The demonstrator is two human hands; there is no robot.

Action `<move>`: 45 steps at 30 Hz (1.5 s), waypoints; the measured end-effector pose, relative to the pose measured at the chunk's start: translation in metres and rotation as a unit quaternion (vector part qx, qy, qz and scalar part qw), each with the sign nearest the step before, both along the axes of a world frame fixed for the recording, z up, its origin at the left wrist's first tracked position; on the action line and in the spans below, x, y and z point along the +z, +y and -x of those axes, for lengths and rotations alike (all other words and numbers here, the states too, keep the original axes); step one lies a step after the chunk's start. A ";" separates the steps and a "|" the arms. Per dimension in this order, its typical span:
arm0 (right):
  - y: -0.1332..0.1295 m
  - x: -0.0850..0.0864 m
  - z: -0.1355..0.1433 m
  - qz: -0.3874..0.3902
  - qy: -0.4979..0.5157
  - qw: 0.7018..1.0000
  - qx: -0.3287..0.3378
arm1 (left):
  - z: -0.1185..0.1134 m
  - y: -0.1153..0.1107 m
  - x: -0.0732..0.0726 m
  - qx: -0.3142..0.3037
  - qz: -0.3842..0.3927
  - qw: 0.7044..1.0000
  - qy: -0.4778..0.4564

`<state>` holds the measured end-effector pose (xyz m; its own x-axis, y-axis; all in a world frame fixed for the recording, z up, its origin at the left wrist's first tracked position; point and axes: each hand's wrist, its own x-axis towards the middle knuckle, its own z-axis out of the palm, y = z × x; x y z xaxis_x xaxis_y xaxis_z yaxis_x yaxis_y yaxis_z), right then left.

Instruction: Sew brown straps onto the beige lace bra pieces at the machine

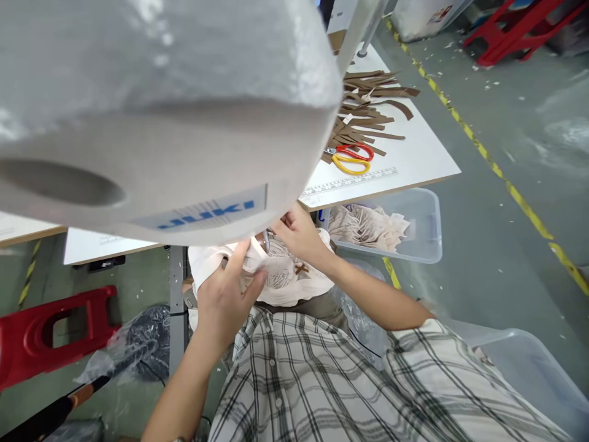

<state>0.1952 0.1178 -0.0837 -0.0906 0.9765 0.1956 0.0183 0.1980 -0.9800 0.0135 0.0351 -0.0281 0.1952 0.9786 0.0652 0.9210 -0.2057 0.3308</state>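
A cream lace garment (298,290) with a small brown bow lies over my lap, reaching up to the sewing machine (184,166), whose large grey-white head carries a JUKI label. My left hand (230,291) grips the garment's pale edge between thumb and fingers, just below the machine head. On the other side of a small metal machine part (265,240), my right hand (300,238) is closed, its fingertips pinched together by the machine head's lower edge. What those fingertips hold is hidden.
Scissors (352,161) with red and yellow handles lie on the white table (414,153) beside brown fabric strips (368,116). A clear bin (432,227) of cream fabric pieces stands below at right. At left on the floor is a red stool (87,325).
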 end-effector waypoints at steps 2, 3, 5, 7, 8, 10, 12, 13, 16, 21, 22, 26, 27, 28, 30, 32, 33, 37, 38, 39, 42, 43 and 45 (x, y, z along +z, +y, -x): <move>-0.010 0.001 -0.002 0.033 0.016 0.999 0.020 | 0.004 -0.001 -0.004 0.011 -0.026 0.999 -0.023; -0.015 0.002 -0.003 0.048 0.022 0.998 0.028 | 0.005 -0.001 -0.006 0.018 -0.046 0.998 -0.034; -0.024 0.005 -0.007 0.059 0.020 0.997 0.043 | 0.006 -0.005 -0.012 0.025 -0.079 0.996 -0.044; -0.034 0.008 -0.010 0.038 -0.019 0.998 0.040 | 0.001 -0.014 -0.019 0.010 -0.104 0.994 -0.045; -0.040 0.009 -0.011 0.020 -0.049 0.998 0.034 | -0.003 -0.021 -0.023 -0.006 -0.118 0.992 -0.046; -0.053 0.009 -0.013 0.006 -0.095 0.995 0.031 | -0.014 -0.038 -0.030 -0.052 -0.138 0.988 -0.049; -0.068 0.007 -0.015 0.047 -0.072 0.995 0.052 | -0.023 -0.057 -0.033 -0.104 -0.133 0.984 -0.053; -0.074 0.005 -0.016 0.084 -0.039 0.994 0.060 | -0.025 -0.065 -0.033 -0.126 -0.111 0.984 -0.063; -0.090 0.004 -0.022 0.157 0.046 0.986 0.004 | -0.023 -0.077 -0.020 -0.166 -0.012 0.973 -0.160; -0.095 0.017 -0.018 0.028 -0.091 0.970 0.224 | -0.007 -0.065 0.010 -0.188 -0.124 0.965 -0.131; -0.095 0.019 -0.015 -0.019 -0.142 0.950 0.279 | -0.005 -0.061 0.012 -0.183 -0.112 0.973 -0.080; -0.090 0.011 0.000 -0.186 -0.374 0.895 0.158 | 0.003 -0.042 0.001 -0.046 0.093 0.994 -0.042; -0.088 0.006 0.003 -0.211 -0.408 0.881 0.110 | 0.006 -0.038 -0.005 -0.009 0.167 0.980 -0.107; -0.086 0.000 0.005 -0.230 -0.422 0.873 0.079 | 0.009 -0.035 -0.011 0.018 0.243 0.949 -0.199; -0.083 -0.010 0.007 -0.260 -0.413 0.871 0.057 | 0.013 -0.031 -0.022 0.043 0.367 0.838 -0.401; -0.081 -0.015 0.007 -0.280 -0.388 0.875 0.071 | 0.016 -0.029 -0.029 0.072 0.419 0.737 -0.525; -0.081 -0.016 0.006 -0.283 -0.374 0.880 0.080 | 0.017 -0.029 -0.031 0.087 0.420 0.716 -0.551; -0.086 -0.011 0.001 -0.253 -0.310 0.916 0.025 | 0.016 -0.034 -0.028 0.087 0.351 0.764 -0.534; -0.088 -0.009 0.002 -0.244 -0.300 0.922 0.013 | 0.016 -0.035 -0.026 0.079 0.332 0.788 -0.513; -0.090 -0.009 0.003 -0.237 -0.296 0.925 0.012 | 0.015 -0.036 -0.024 0.072 0.314 0.809 -0.491; -0.094 -0.010 0.010 -0.200 -0.297 0.933 0.037 | 0.014 -0.038 -0.023 0.057 0.274 0.862 -0.423; -0.095 -0.011 0.012 -0.186 -0.296 0.936 0.040 | 0.014 -0.038 -0.024 0.053 0.264 0.876 -0.401; -0.095 -0.013 0.014 -0.170 -0.292 0.940 0.044 | 0.014 -0.039 -0.025 0.047 0.246 0.897 -0.363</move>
